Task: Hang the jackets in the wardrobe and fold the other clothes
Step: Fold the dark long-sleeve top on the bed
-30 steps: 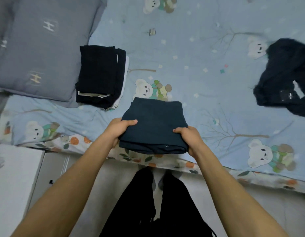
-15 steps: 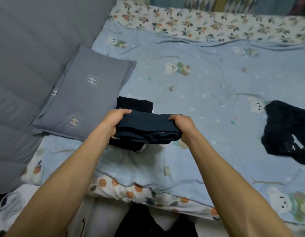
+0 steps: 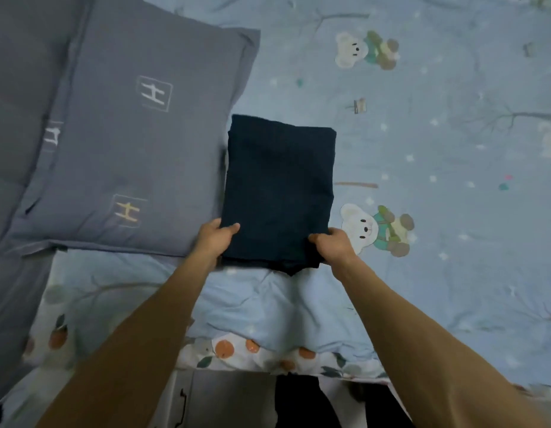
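grip: I'm pinching the fold's [image 3: 278, 193] near corners — left hand [image 3: 214, 240], right hand [image 3: 332, 245].
release: I'm aiming to let go flat — edges squared beside pillow [image 3: 138, 143].

Home bedroom: bed w/ bear-print sheet [image 3: 453, 168], pillow [image 3: 138, 143]

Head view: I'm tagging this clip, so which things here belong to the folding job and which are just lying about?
Part of the job:
folded dark garment, gripped at its near corners
left hand
right hand
a darker piece under the garment, showing at the near edge

Just lying about:
grey pillow
bear-print bedsheet
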A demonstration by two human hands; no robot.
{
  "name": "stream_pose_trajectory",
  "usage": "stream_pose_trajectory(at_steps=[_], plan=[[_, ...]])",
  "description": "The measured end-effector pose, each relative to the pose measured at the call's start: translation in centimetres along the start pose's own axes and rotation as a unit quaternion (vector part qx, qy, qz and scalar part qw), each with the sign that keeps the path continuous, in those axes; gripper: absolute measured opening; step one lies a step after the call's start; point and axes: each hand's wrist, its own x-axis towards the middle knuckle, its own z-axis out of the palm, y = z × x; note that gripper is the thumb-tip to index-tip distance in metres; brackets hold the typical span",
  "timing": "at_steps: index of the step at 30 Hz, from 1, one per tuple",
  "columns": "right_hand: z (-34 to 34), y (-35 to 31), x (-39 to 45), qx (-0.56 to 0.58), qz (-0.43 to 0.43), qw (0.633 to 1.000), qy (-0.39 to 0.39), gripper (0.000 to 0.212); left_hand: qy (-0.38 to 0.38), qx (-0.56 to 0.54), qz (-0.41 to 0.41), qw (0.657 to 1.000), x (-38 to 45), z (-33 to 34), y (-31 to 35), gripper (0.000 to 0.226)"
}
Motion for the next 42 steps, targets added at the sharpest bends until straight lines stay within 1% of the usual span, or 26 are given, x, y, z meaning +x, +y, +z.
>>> stream_pose_trajectory(at_steps=[4, 7, 9, 11, 12, 13, 14, 15, 16, 17, 18, 19, 21, 22, 23, 25, 28, 33, 35, 36, 37, 38, 39, 40, 41, 42], plan=[[0.9, 1.3, 1.4, -0.029, 0.0, 0.999, 0.028, 0.007, -0.012, -0.013, -0.004, 1.0, 0.8, -0.4, -1.8, 0.01], [0.8, 0.9, 1.1, -0.042, 0.003, 0.999, 0.011, 0.007, 0.0, -0.022, -0.002, 1.0, -0.2, -0.8, -1.8, 0.012], [0.5, 0.6, 0.7, -0.075, 0.0, 0.997, 0.001, 0.011, 0.002, -0.004, -0.014, 1.0, -0.7, -0.9, -1.7, 0.014], [0.2, -0.2, 0.4, -0.15, -0.018, 0.988, -0.007, 0.014, 0.008, 0.055, -0.022, 0.998, -1.1, -0.9, -1.3, 0.02], [0.0, -0.7, 0.3, -0.214, -0.037, 0.976, -0.014, 0.012, 0.026, 0.117, -0.009, 0.993, -1.3, -0.9, -1.0, 0.028], [-0.1, -1.2, 0.2, -0.293, -0.063, 0.954, -0.016, 0.011, 0.058, 0.196, 0.028, 0.979, -1.5, -0.8, -0.6, 0.04], [0.0, -1.7, 0.3, -0.376, -0.094, 0.922, -0.004, 0.013, 0.094, 0.275, 0.094, 0.952, -1.4, -0.6, -0.1, 0.055], [0.1, -2.1, 0.3, -0.452, -0.134, 0.882, 0.021, 0.02, 0.119, 0.341, 0.181, 0.915, -1.4, -0.4, 0.6, 0.07], [0.3, -2.6, 0.2, -0.509, -0.181, 0.84, 0.052, 0.031, 0.121, 0.394, 0.269, 0.87, -1.4, -0.1, 1.5, 0.083], [0.6, -3.1, 0.4, -0.546, -0.229, 0.802, 0.077, 0.047, 0.096, 0.447, 0.344, 0.82, -0.8, 0.4, 2.4, 0.096], [0.9, -3.6, 0.7, -0.571, -0.27, 0.77, 0.09, 0.068, 0.054, 0.501, 0.389, 0.771, 0.0, 1.0, 3.4, 0.109], [1.1, -4.3, 1.2, -0.597, -0.298, 0.74, 0.089, 0.09, 0.012, 0.556, 0.407, 0.725, 1.0, 1.8, 4.2, 0.123], [1.5, -5.9, 2.6, -0.659, -0.303, 0.685, 0.069, 0.127, -0.041, 0.654, 0.403, 0.638, 3.4, 2.9, 5.3, 0.146], [1.6, -6.6, 3.5, -0.685, -0.292, 0.665, 0.061, 0.141, -0.053, 0.686, 0.394, 0.609, 4.7, 3.2, 5.7, 0.154], [1.7, -7.0, 4.0, -0.706, -0.277, 0.65, 0.056, 0.151, -0.057, 0.705, 0.382, 0.594, 5.6, 3.2, 5.8, 0.159], [2.1, -7.4, 6.0, -0.73, -0.254, 0.633, 0.041, 0.163, -0.061, 0.713, 0.363, 0.597, 8.1, 3.2, 5.6, 0.166], [3.1, -7.5, 8.6, -0.741, -0.24, 0.627, 0.013, 0.168, -0.078, 0.706, 0.344, 0.614, 10.8, 3.0, 4.7, 0.166], [4.2, -7.9, 12.8, -0.745, -0.239, 0.623, 0.007, 0.175, -0.103, 0.673, 0.369, 0.633, 14.1, 3.4, 4.4, 0.162], [4.2, -8.1, 13.3, -0.74, -0.254, 0.623, 0.016, 0.175, -0.101, 0.686, 0.347, 0.631, 14.1, 3.8, 4.8, 0.162], [3.9, -8.1, 12.7, -0.735, -0.258, 0.627, 0.011, 0.171, -0.102, 0.704, 0.327, 0.622, 13.4, 4.0, 5.3, 0.163], [3.5, -7.9, 11.5, -0.722, -0.266, 0.639, 0.0, 0.164, -0.098, 0.73, 0.302, 0.605, 12.2, 4.4, 5.8, 0.164], [3.1, -7.7, 10.5, -0.699, -0.28, 0.658, -0.015, 0.152, -0.091, 0.75, 0.276, 0.594, 11.1, 4.7, 6.1, 0.165], [2.5, -7.5, 9.6, -0.663, -0.295, 0.688, -0.027, 0.132, -0.08, 0.766, 0.253, 0.586, 9.9, 5.1, 6.4, 0.164], [1.2, -7.4, 8.2, -0.608, -0.305, 0.732, -0.039, 0.11, -0.067, 0.778, 0.236, 0.579, 7.9, 5.8, 7.3, 0.158], [-0.8, -7.2, 6.3, -0.55, -0.305, 0.776, -0.057, 0.088, -0.056, 0.774, 0.232, 0.587, 5.3, 6.7, 8.2, 0.144], [-2.6, -6.9, 5.0, -0.496, -0.299, 0.812, -0.071, 0.069, -0.047, 0.751, 0.248, 0.61, 3.3, 7.6, 8.9, 0.116]])
